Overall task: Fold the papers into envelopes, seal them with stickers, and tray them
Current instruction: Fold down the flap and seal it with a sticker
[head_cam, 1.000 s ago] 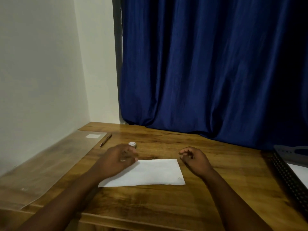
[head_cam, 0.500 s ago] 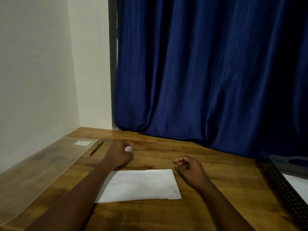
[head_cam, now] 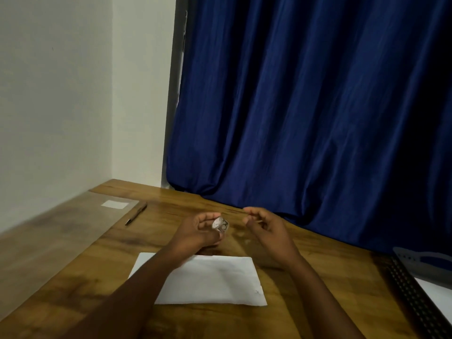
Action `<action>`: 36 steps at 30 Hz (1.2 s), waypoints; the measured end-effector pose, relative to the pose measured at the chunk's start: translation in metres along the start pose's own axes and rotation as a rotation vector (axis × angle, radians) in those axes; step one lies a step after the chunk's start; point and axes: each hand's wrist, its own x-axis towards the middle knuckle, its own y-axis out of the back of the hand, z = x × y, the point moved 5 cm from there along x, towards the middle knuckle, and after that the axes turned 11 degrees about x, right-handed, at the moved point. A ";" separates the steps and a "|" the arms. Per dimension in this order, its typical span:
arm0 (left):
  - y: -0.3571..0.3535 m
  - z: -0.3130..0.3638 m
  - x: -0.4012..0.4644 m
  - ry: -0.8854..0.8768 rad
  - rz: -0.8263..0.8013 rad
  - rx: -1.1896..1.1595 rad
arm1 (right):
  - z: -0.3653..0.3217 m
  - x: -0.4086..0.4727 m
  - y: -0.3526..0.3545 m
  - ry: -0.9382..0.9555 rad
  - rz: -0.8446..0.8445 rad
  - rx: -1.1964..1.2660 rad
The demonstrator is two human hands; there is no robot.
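Left hand (head_cam: 199,231) of mine is raised a little above the wooden bench (head_cam: 73,277), its fingers and thumb curled round a small whitish roll of stickers (head_cam: 220,225) that pokes out toward the right. Left of that hand, a clear plastic sheet (head_cam: 61,231) lies flat along the bench edge by the pale wall (head_cam: 61,94), with a small white label (head_cam: 115,204) near its far corner, and a dark slim pen (head_cam: 136,214) rests just beside the sheet's right edge.

Below and in front of both hands, the white rectangular folded paper (head_cam: 215,282) lies flat on the bench, nearer to me than either hand; my left forearm crosses over its left part. The sticker roll is above the bench beyond the paper's far edge, not touching it.

To the right of the roll, close but apart from it, my right hand (head_cam: 267,228) hovers with its fingers loosely curled and the thumb and forefinger tips drawn near each other; whether anything is pinched between them I cannot tell.

At the far right edge, a black perforated tray (head_cam: 413,297) sits on the bench with white paper (head_cam: 437,293) inside. A dark blue curtain (head_cam: 318,106) hangs behind.
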 end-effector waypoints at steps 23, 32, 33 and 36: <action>-0.007 0.001 0.004 -0.132 0.006 0.278 | 0.031 0.000 -0.023 0.045 0.087 -0.089; -0.001 0.003 0.002 -0.097 0.110 0.315 | 0.030 -0.003 -0.027 0.032 0.070 -0.068; 0.000 0.003 0.001 -0.093 0.116 0.326 | 0.030 -0.003 -0.026 0.028 0.073 -0.061; 0.001 0.004 0.000 -0.087 0.134 0.356 | 0.029 -0.005 -0.026 0.012 0.077 -0.053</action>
